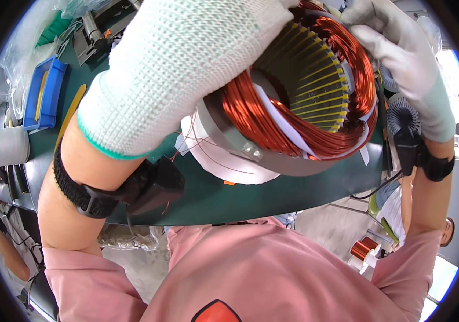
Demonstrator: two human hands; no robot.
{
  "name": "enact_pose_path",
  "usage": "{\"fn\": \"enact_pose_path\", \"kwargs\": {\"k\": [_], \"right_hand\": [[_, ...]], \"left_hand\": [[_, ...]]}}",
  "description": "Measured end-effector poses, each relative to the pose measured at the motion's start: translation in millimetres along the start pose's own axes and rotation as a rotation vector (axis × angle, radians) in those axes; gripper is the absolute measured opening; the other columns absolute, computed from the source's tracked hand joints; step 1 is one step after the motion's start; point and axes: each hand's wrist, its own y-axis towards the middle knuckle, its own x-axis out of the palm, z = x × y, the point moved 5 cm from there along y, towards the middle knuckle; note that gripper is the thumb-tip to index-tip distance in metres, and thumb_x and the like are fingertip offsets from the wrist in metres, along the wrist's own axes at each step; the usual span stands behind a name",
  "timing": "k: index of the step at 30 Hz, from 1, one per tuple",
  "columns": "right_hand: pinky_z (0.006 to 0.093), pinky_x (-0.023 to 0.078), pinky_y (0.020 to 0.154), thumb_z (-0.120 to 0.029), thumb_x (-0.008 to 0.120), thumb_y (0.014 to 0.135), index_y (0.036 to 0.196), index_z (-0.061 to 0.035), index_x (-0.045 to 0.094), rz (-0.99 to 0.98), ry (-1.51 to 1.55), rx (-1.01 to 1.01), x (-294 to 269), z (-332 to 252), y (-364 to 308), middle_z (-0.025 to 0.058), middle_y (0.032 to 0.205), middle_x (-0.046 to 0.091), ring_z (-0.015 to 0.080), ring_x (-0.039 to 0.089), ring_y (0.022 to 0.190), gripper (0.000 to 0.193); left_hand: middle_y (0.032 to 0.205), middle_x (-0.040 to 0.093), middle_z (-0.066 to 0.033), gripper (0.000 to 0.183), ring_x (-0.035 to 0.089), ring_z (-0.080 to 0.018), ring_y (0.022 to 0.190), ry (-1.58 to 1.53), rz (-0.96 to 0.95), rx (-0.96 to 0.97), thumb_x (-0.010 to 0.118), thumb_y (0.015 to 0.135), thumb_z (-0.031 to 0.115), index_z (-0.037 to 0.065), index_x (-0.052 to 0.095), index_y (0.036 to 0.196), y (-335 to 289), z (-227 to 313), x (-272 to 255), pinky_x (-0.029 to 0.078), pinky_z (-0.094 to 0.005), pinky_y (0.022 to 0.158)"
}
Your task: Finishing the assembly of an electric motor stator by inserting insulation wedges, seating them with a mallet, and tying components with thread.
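A motor stator point(294, 166) with a grey metal body stands on the bench in front of me. Thick copper windings point(264, 121) ring its near rim, with white insulating strips between them and yellow slot strips point(315, 88) lining the bore. My left hand point(245, 29), in a white knitted glove, reaches across the stator's upper left; its fingers are hidden at the top edge. At the upper right, my gloved right hand point(396, 45) has bent fingers against the outer side of the windings. Whatever lies between those fingertips cannot be made out. Loose thin wires point(200, 137) hang at the stator's left.
Under the stator, a white sheet or pad point(229, 161) covers part of the green bench point(224, 201). Left stand a blue bin point(47, 94) and a white roll point(8, 146). A copper wire spool point(365, 248) sits lower right. Other people appear at both sides.
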Motion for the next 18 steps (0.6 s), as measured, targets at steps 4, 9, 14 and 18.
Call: {"fn": "enact_pose_path", "kwargs": {"k": [4, 9, 14, 18], "right_hand": [[0.0219, 0.051, 0.066, -0.005, 0.071, 0.092, 0.105, 0.0003, 0.061, 0.018, -0.273, -0.122, 1, 1, 15, 0.0025, 0.089, 0.067, 0.0085, 0.064, 0.078, 0.017], [0.02, 0.051, 0.056, -0.01, 0.074, 0.091, 0.109, -0.0005, 0.06, -0.079, 0.003, 0.113, -16, -2, 5, 0.0045, 0.089, 0.066, 0.0094, 0.065, 0.069, 0.024], [0.0208, 0.052, 0.057, -0.017, 0.073, 0.094, 0.114, 0.0007, 0.06, -0.074, 0.237, 0.103, -8, 32, 19, 0.0045, 0.093, 0.065, 0.0083, 0.063, 0.07, 0.03], [0.0204, 0.053, 0.058, -0.022, 0.071, 0.097, 0.118, 0.0013, 0.058, -0.209, 0.444, 0.216, -12, 42, 11, 0.0035, 0.091, 0.066, 0.0074, 0.064, 0.071, 0.034]], "left_hand": [[0.085, 0.068, -0.0082, 0.036, 0.059, -0.0108, 0.067, 0.191, -0.049, 0.214, 0.06, 0.1, 0.024, -0.007, 0.061, 0.12, 22, 14, 12, 0.05, -0.0256, 0.064], [0.086, 0.069, -0.0079, 0.036, 0.058, -0.0109, 0.066, 0.369, -0.146, 0.514, 0.059, 0.101, 0.024, -0.006, 0.061, 0.12, 44, 13, 3, 0.05, -0.0251, 0.063], [0.087, 0.069, -0.0077, 0.035, 0.058, -0.0111, 0.066, 0.594, -0.213, 0.782, 0.059, 0.101, 0.025, -0.006, 0.062, 0.12, 28, 5, -13, 0.05, -0.0246, 0.063], [0.087, 0.069, -0.0075, 0.035, 0.057, -0.0112, 0.065, 0.727, -0.3, 1.028, 0.058, 0.102, 0.025, -0.005, 0.062, 0.12, 20, -3, 0, 0.049, -0.0242, 0.062]]}}
